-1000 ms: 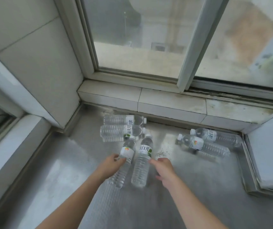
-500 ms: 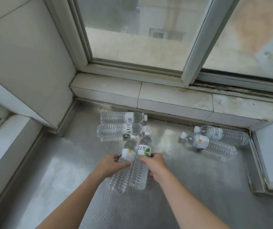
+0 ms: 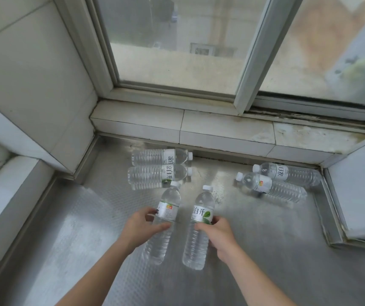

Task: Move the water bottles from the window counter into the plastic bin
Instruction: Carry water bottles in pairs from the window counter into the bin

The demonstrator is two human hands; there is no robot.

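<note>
My left hand (image 3: 142, 227) is wrapped around a clear water bottle (image 3: 165, 219), and my right hand (image 3: 218, 231) grips a second water bottle (image 3: 199, 230); both bottles are raised off the metal counter (image 3: 265, 250), caps pointing toward the window. Two more bottles lie side by side on the counter behind them: the rear one (image 3: 159, 156) against the tiled ledge and the nearer one (image 3: 155, 176). Another pair lies at the right: the far bottle (image 3: 287, 173) and the nearer bottle (image 3: 272, 188). No plastic bin is in view.
A tiled ledge (image 3: 221, 131) and sliding window (image 3: 177, 51) close off the back. A tiled wall (image 3: 33, 85) stands at the left, and a white panel (image 3: 362, 191) bounds the counter at the right.
Both hands closed on the two middle bottles, lifted them off the counter and pulled them apart and toward me. The other bottles stayed put.
</note>
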